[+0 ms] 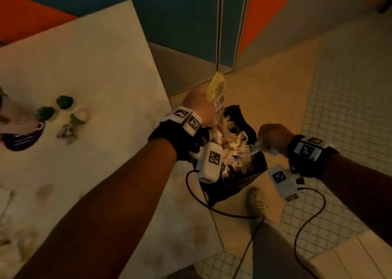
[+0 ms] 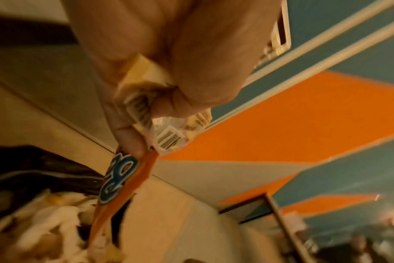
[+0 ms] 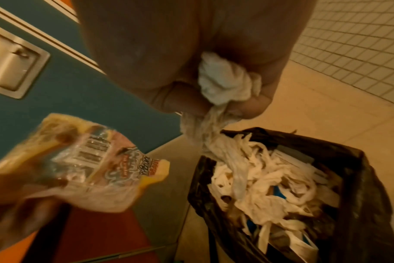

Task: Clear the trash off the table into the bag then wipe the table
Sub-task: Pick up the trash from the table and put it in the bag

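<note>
A black trash bag [image 1: 235,182] stands open on the floor beside the table's corner, filled with crumpled white paper. My left hand [image 1: 202,98] hovers over its far rim and grips a yellow wrapper [image 1: 216,86] with a barcode. In the left wrist view the left hand [image 2: 169,83] also pinches an orange wrapper [image 2: 124,179] with blue lettering that hangs toward the bag [image 2: 34,174]. My right hand [image 1: 270,137] is at the bag's right rim. Its fingers [image 3: 184,99] clutch a wad of white tissue [image 3: 225,83] trailing down into the bag [image 3: 360,195]. The yellow wrapper [image 3: 90,165] shows left.
The white table [image 1: 95,56] at left holds green-topped small cups [image 1: 63,102], a crumpled scrap [image 1: 67,131] and a purple-rimmed item [image 1: 23,140]. A shoe [image 1: 257,200] stands by the bag, with cables [image 1: 307,225] trailing. Blue and orange panels [image 1: 191,24] stand behind; small-tiled floor [image 1: 350,88] lies right.
</note>
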